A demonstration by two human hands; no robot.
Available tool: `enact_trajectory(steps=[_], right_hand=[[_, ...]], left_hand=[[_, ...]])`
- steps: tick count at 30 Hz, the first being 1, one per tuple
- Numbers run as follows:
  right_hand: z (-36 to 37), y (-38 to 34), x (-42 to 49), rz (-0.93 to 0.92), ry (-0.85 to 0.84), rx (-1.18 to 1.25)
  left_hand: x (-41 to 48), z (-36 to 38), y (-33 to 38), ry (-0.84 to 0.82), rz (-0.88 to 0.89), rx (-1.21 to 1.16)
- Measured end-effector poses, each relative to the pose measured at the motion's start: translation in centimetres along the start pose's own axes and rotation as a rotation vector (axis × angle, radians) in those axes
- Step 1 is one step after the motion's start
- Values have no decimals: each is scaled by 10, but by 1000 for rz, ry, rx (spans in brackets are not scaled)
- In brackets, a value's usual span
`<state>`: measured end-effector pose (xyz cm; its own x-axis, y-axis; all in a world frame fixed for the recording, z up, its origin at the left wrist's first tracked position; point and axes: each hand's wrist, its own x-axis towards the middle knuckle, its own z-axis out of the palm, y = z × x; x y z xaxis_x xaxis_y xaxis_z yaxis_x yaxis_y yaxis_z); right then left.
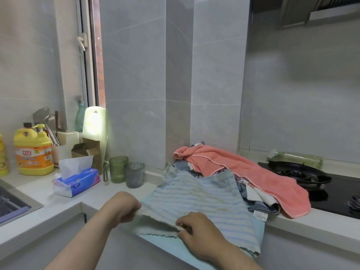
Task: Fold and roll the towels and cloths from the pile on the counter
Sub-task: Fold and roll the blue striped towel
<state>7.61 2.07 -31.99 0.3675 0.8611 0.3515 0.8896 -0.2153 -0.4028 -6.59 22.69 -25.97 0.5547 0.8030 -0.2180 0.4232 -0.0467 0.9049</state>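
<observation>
A light blue striped cloth (202,199) lies spread over the counter's front edge, its far end resting against the pile. My left hand (124,206) pinches its near left edge. My right hand (196,228) pinches the same zigzag-trimmed edge further right, lifting it slightly. Behind lies the pile of cloths (251,190), with a long pink towel (239,170) draped over it toward the stove. A plain pale blue cloth (175,244) lies under the striped one and hangs over the counter edge.
Two glass mugs (126,171) stand left of the pile, with a tissue pack (78,182) and a yellow detergent bottle (33,152) further left. A sink (13,203) is at the far left. A black gas hob (315,178) lies right of the pile.
</observation>
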Motion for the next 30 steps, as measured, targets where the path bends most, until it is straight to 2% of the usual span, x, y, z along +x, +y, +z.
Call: enact_trajectory(steps=[6, 14, 18, 20, 23, 24, 26, 28, 30], right_hand=[[0, 4, -2, -4, 12, 7], [3, 4, -3, 18, -68, -10], [-9, -3, -10, 42, -104, 140], [-24, 8, -18, 142, -3, 175], [-59, 45, -36, 453, 246, -40], [-69, 57, -44, 557, 266, -98], [-80, 70, -56, 733, 176, -131], [-79, 73, -64, 847, 75, 20], [-76, 71, -71, 905, 93, 353]], left_hand=[[6, 18, -14, -38, -68, 0], [6, 30, -40, 103, 55, 170], [5, 35, -45, 139, 76, 222], [7, 32, -48, 132, 86, 246], [9, 31, -50, 131, 148, 302], [8, 31, -49, 128, 149, 317], [8, 32, -47, 111, 129, 317], [10, 32, -42, 89, 106, 302], [8, 33, -37, 48, 70, 246]])
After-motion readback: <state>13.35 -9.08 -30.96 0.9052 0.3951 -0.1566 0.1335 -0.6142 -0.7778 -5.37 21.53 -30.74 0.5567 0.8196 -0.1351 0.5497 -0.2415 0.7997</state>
